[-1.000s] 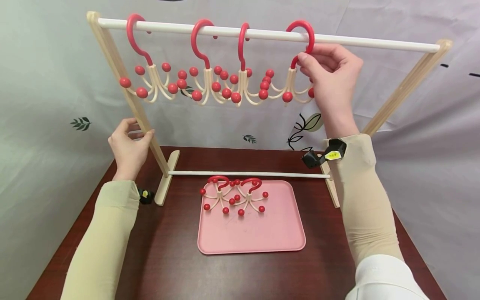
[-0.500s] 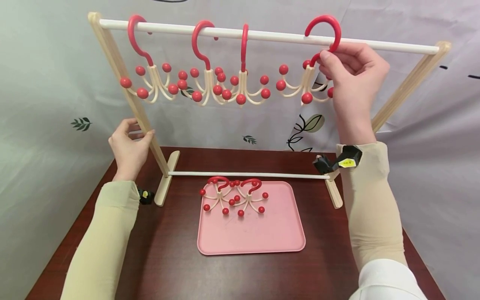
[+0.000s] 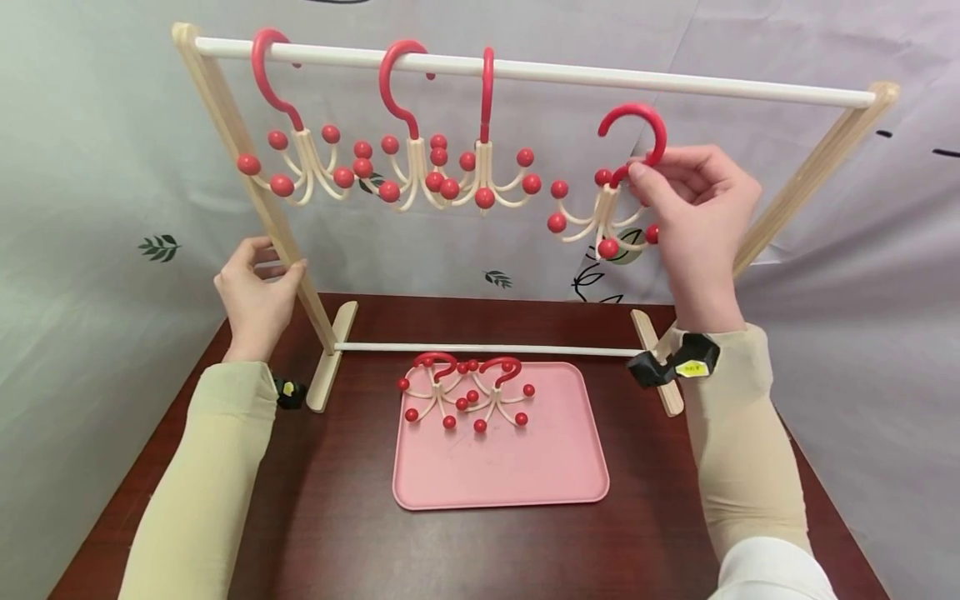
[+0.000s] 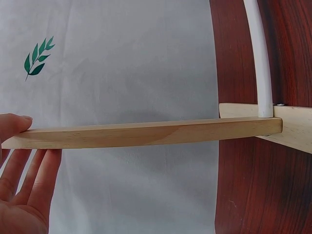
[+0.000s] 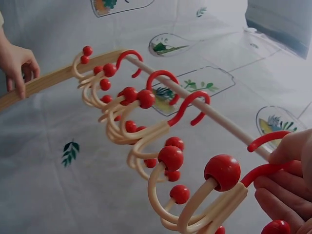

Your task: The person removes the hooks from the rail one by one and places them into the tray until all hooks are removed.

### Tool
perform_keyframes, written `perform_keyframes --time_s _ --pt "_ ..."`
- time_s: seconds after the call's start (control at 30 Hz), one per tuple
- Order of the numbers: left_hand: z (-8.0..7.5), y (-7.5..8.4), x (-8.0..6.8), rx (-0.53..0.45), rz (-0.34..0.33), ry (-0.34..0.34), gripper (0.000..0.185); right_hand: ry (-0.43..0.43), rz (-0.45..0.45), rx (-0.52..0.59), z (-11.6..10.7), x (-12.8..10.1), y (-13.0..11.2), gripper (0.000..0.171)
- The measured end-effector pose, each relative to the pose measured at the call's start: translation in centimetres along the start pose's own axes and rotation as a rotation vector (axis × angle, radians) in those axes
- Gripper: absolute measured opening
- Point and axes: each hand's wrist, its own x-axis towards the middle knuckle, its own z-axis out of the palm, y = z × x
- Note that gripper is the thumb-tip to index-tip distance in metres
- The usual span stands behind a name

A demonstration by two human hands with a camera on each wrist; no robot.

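Observation:
My right hand (image 3: pixel 701 221) pinches the red hook (image 3: pixel 662 137) of a claw-shaped hanger, whose cream prongs (image 3: pixel 602 212) end in red balls. In the head view that hook shows below the white top rod (image 3: pixel 705 81), apart from it. My left hand (image 3: pixel 258 296) grips the left wooden upright (image 3: pixel 243 167) of the rack between thumb and fingers. The left wrist view shows the thumb on one side of the upright (image 4: pixel 156 134) and the fingers on the other. Three like hangers hang from the rod, one of them by its hook (image 3: pixel 487 92) near the middle.
A pink tray (image 3: pixel 525 475) lies on the dark red table (image 3: pixel 345 508), with two more hangers (image 3: pixel 497 396) at its back left. Behind it a white lower rod (image 3: pixel 480 347) joins the rack's feet. A grey patterned cloth (image 3: pixel 420 258) covers the wall behind.
My right hand has moved right with its hanger, lifted the hook off the top rod, then lowered it below the rod. The left hand keeps its place on the upright.

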Motion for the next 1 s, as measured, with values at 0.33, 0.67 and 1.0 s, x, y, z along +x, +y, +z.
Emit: perform_keyframes --time_s 0.33,0.67,1.0 --pt "0.0 -0.1 0.0 -0.001 -0.002 0.001 0.039 -0.088 0.053 -0.044 -2.2 -2.8 3.7 0.022" --pt "0.0 0.1 0.0 -0.012 0.002 -0.002 0.039 -0.156 0.086 -0.184 -3.9 -5.6 5.4 0.018" --pt "0.1 -0.1 0.1 -0.015 0.004 0.012 0.037 -0.194 0.170 -0.239 -5.4 -8.9 7.7 0.018"
